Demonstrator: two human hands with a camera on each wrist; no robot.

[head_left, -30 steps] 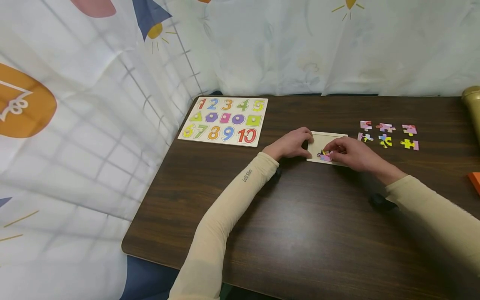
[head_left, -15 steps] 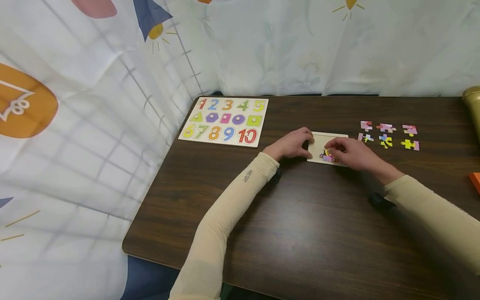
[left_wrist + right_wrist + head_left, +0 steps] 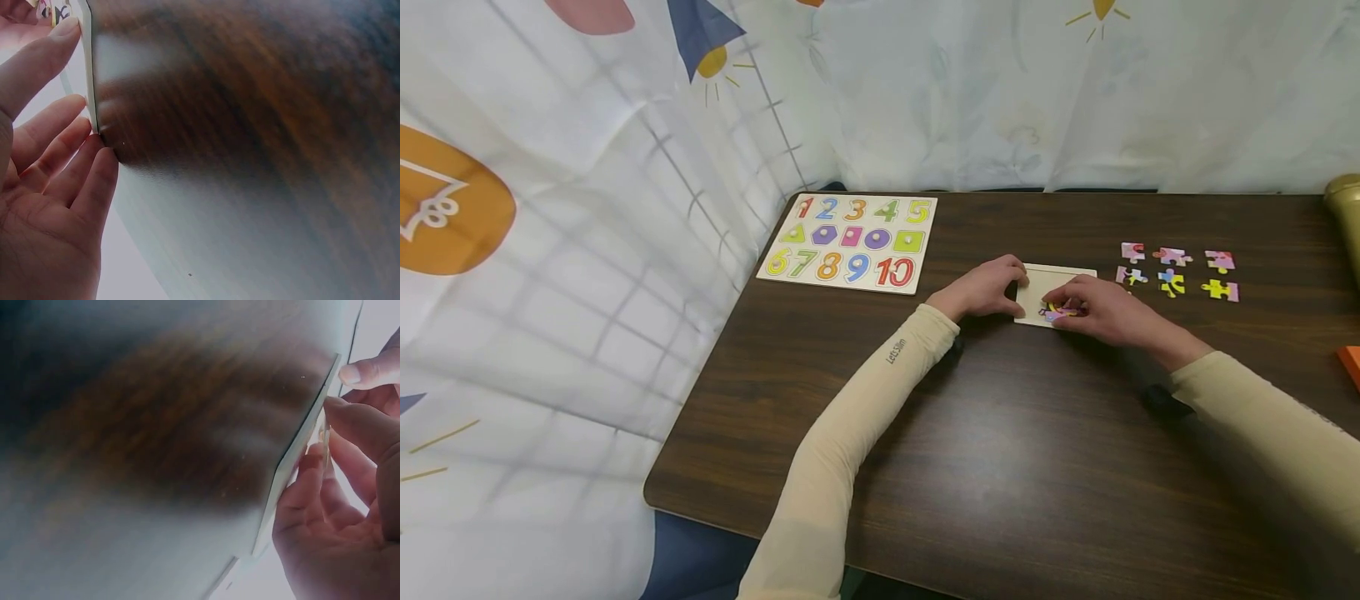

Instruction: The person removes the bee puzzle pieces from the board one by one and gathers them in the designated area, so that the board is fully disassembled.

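Observation:
A small pale wooden puzzle tray (image 3: pixel 1034 288) lies on the dark table. My left hand (image 3: pixel 987 287) touches its left side; in the left wrist view the thumb (image 3: pixel 62 30) and extended fingers (image 3: pixel 94 165) meet the thin edge. Over the tray's right part, my right hand (image 3: pixel 1101 308) pinches a pink, yellow and black jigsaw piece (image 3: pixel 1051 314), low near the front rim. The right wrist view shows the piece's thin edge (image 3: pixel 326 447) between the fingertips, tilted to the tray. The hand hides much of the piece and the tray's right side.
Several loose jigsaw pieces (image 3: pixel 1172 256) lie in two rows right of the tray. A number and shape board (image 3: pixel 850 221) occupies the back left. At the right are an orange object (image 3: pixel 1351 362) and a gold cylinder (image 3: pixel 1347 218). Curtains (image 3: pixel 970 100) border the table.
The jigsaw piece has shifted slightly right within the tray. My right thumb has come down toward the front rim, covering more of the piece. My left hand stays put.

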